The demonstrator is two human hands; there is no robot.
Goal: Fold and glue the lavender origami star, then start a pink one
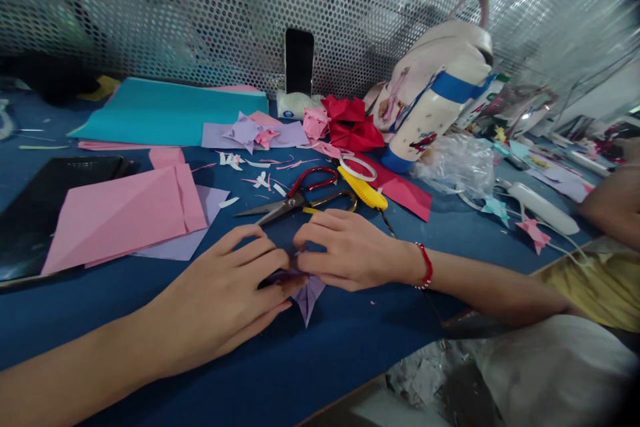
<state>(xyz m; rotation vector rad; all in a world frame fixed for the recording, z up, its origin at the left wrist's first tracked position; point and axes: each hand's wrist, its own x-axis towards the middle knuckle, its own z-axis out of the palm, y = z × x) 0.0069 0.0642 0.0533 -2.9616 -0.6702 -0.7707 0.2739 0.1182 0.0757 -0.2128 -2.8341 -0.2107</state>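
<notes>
Left hand (237,290) holds purple paper (309,300); bottle (424,119) (contents hidden) beside backpack (435,45).

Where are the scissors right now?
In the head view, the scissors lie open on the blue table near the middle, just beyond the right hand, between small paper scraps and the yellow-handled tool.

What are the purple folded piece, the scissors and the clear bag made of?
Purple folded piece: probably matte paper, given its crisp creases. Scissors: apparently metal blades, by their grey sheen; the smooth handles could be plastic or coated metal. Clear bag: glossy plastic film, it seems, being see-through with bright wrinkles.
</notes>
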